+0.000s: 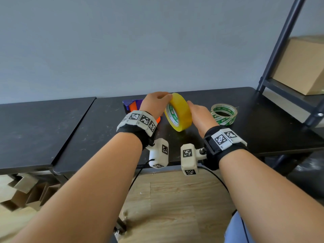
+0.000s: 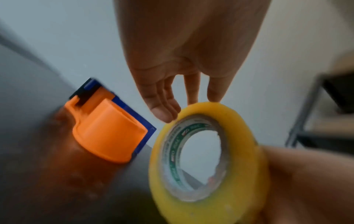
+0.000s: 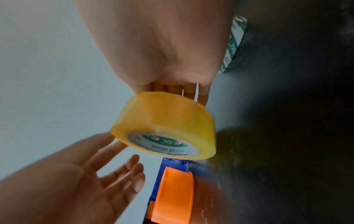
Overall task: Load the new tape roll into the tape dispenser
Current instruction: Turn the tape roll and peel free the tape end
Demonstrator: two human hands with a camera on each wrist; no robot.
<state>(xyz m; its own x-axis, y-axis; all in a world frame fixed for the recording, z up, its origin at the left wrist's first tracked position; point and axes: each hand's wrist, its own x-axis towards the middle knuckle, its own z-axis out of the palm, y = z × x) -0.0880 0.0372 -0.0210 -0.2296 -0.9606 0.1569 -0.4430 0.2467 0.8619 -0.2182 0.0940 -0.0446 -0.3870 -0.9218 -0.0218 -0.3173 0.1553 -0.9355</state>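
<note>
A full yellow tape roll (image 1: pixel 180 111) (image 2: pixel 247 136) (image 3: pixel 166 119) stands on edge over the black table (image 1: pixel 105 134), held between my hands. My right hand (image 1: pixel 199 113) (image 3: pixel 172 60) grips its right side, with the fingers behind the outer face. The straight fingertips of my left hand (image 1: pixel 164 97) (image 2: pixel 184 91) touch the roll's top rim. The orange and blue tape dispenser (image 1: pixel 132 106) (image 2: pixel 107 131) (image 3: pixel 174 195) lies on the table just left of the roll, partly hidden behind my left wrist. I cannot tell whether the roll's lower edge touches the table.
Two nearly spent clear rolls with green print (image 1: pixel 224 114) (image 3: pixel 233 45) are stacked on the table to the right. A dark metal shelf frame (image 1: pixel 280 50) with a cardboard box (image 1: pixel 301 67) rises at the far right. A second black table (image 1: pixel 35 128) adjoins on the left.
</note>
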